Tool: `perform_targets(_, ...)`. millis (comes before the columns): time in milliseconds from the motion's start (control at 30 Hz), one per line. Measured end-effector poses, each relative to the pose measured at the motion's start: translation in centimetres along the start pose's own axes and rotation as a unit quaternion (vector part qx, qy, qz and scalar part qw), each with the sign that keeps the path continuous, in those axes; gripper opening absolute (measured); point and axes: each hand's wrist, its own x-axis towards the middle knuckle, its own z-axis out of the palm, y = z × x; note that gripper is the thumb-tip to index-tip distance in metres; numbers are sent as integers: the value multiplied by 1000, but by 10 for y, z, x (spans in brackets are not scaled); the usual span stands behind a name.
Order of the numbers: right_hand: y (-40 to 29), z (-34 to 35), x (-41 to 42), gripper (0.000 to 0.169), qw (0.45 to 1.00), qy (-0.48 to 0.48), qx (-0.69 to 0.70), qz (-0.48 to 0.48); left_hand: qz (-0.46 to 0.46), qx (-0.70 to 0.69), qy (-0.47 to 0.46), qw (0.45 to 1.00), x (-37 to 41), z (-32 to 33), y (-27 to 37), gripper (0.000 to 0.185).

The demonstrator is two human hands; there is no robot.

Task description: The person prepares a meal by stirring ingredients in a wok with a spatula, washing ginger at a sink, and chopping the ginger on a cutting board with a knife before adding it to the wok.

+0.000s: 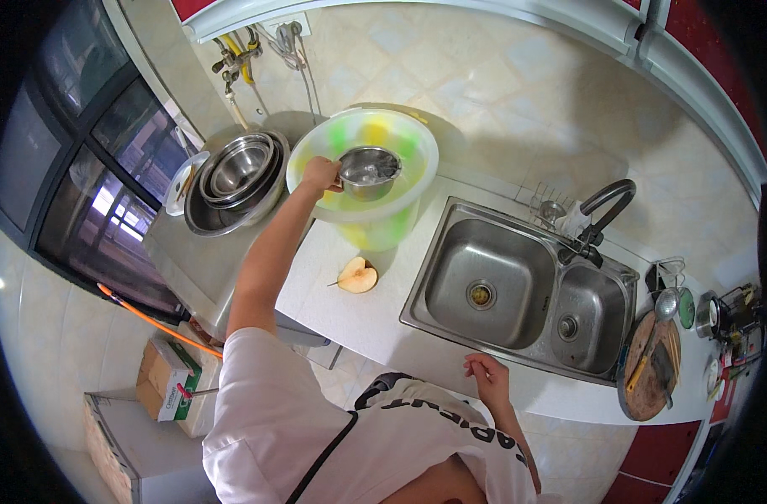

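My left hand (322, 174) grips the near side of a small steel pot or dipper (369, 179), held over the mouth of a large translucent plastic bucket (421, 151) with green and yellow patches. What the pot contains is hard to tell. Below the bucket, a cut piece of pear or apple (358, 276) with its stem lies on the white countertop. My right hand (489, 376) hangs near the counter's front edge, before the double sink, its fingers loosely curled and holding nothing.
Nested steel bowls (241, 167) stand left of the bucket. A double steel sink (490, 277) with a black faucet (610, 201) is set in the counter. At the right, a round wooden chopping board (638, 378) bears utensils. Cardboard boxes (162, 378) lie low at the left.
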Motion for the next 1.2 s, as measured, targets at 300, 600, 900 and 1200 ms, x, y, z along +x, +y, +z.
perform_targets(300,-40,19,68,14,993,-30,-52,-105,94,-39,-59,993,-62,-10,100,20)
perform_targets(600,-155,-39,126,30,979,38,195,-37,106,-8,-197,975,-139,78,123,19)
perform_targets(900,-98,-150,20,23,956,157,244,45,130,21,-374,918,-237,272,75,19)
perform_targets(1200,-44,-317,-149,20,922,290,258,20,138,-16,-462,876,-412,470,92,35)
